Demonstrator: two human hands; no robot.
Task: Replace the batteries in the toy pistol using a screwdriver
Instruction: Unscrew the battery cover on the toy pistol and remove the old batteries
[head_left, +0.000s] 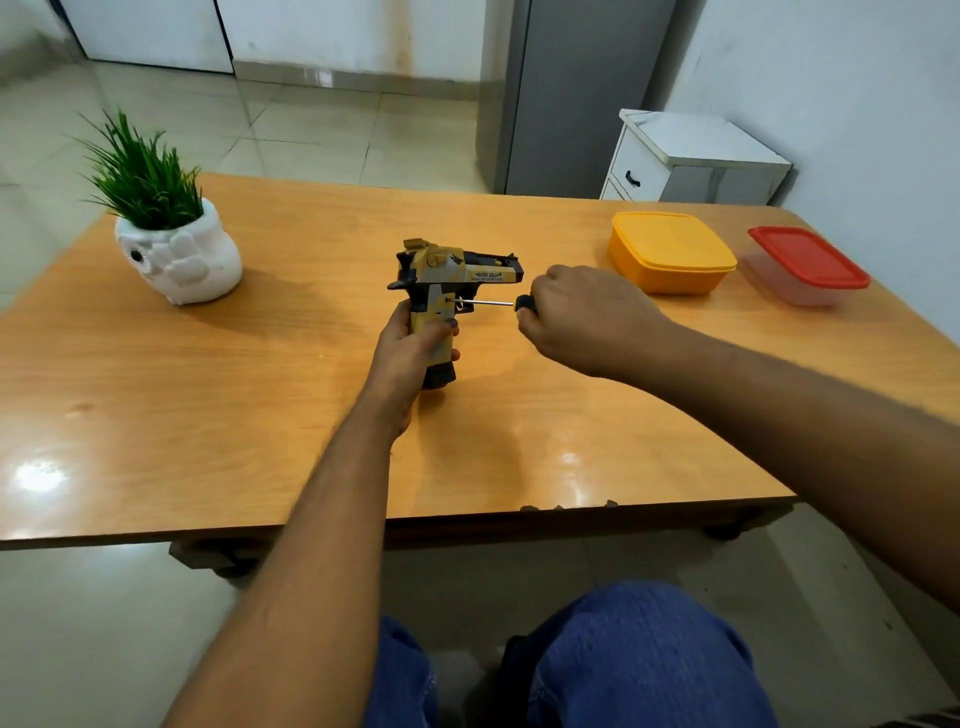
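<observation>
A yellow and black toy pistol (451, 270) stands upright on the wooden table (291, 374), barrel pointing right. My left hand (408, 358) grips its handle from the left. My right hand (587, 317) holds the black handle of a screwdriver (488, 303), most of that handle hidden in my fist. The thin metal shaft runs level to the left, and its tip touches the upper part of the pistol's grip.
A white owl-shaped pot with a green plant (174, 244) stands at the table's left. A yellow lidded box (670, 252) and a clear box with a red lid (808, 265) sit at the right. A white drawer unit (691, 158) stands behind the table.
</observation>
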